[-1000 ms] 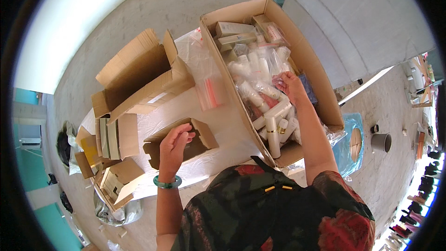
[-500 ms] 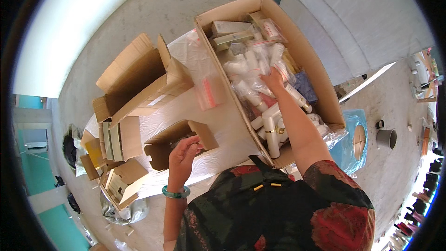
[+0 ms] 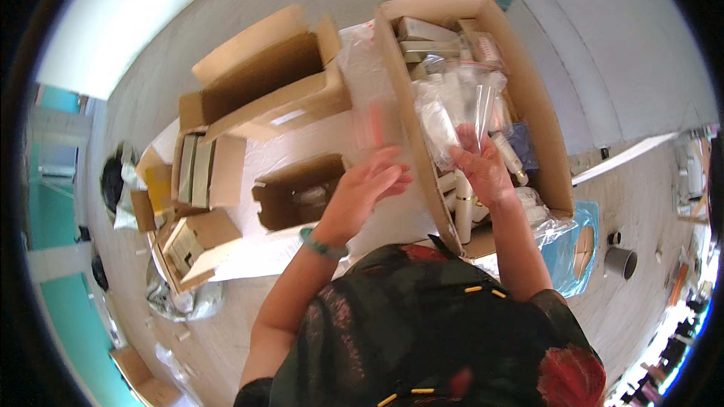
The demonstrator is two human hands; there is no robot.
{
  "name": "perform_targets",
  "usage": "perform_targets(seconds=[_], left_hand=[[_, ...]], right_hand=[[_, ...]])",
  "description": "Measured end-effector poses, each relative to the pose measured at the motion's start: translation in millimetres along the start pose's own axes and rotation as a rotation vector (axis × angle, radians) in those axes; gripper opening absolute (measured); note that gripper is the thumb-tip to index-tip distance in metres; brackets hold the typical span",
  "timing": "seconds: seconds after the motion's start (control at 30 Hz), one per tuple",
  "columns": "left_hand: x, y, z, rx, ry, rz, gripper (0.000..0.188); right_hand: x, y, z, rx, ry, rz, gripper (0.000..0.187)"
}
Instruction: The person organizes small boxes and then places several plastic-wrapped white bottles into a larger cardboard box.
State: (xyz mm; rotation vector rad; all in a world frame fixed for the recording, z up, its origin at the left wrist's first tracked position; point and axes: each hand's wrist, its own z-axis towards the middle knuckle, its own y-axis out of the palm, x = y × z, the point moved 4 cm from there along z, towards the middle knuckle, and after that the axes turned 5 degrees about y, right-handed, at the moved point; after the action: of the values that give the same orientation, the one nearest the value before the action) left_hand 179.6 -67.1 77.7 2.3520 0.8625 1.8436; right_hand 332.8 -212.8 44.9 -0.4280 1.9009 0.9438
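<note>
My right hand (image 3: 483,169) is over the large cardboard box (image 3: 558,169), its fingers closed on a clear plastic bag (image 3: 439,130) with something white inside. A shiny clear strip of plastic (image 3: 483,109) stands up beyond the fingertips. Under and around it lie white bottles (image 3: 464,207) with gold bands, bagged white pieces and flat cartons (image 3: 426,30). My left hand (image 3: 366,190), a green bangle at its wrist, hovers between the large box and a small open box (image 3: 283,194). Its fingers are stretched out, slightly blurred, with nothing in them. A clear bagged item (image 3: 311,196) lies inside the small box.
A tall open carton (image 3: 279,109) stands at the far left of the white-covered table (image 3: 377,222). A clear bag with red stripes (image 3: 371,126) lies beside it. Smaller open boxes (image 3: 200,245) sit at the left edge. Blue plastic (image 3: 577,256) and a grey bucket (image 3: 620,262) are at the right.
My right hand has lifted the plastic bag from the pile and drawn it nearer. My left hand has moved right, off the small box, and its fingers have straightened. The view has shifted.
</note>
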Motion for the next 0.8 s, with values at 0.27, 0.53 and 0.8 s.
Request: perform_targets(seconds=[0.27,0.53,0.8], left_hand=[[1.7,-9.4,-0.8,-0.046,0.023,-0.475,0.039],[3.1,-49.0,-23.3,0.054,0.169,-0.602,0.04],[27.9,-73.3,-39.0,0.075,0.282,-0.814,0.041]], right_hand=[[-10.2,81.4,-23.5,-0.083,-0.015,-0.403,0.03],[-29.8,114.8,-10.7,-0.111,-0.045,-0.381,0.028],[-19.5,141.4,8.9,-0.274,-0.053,0.318,0.059]])
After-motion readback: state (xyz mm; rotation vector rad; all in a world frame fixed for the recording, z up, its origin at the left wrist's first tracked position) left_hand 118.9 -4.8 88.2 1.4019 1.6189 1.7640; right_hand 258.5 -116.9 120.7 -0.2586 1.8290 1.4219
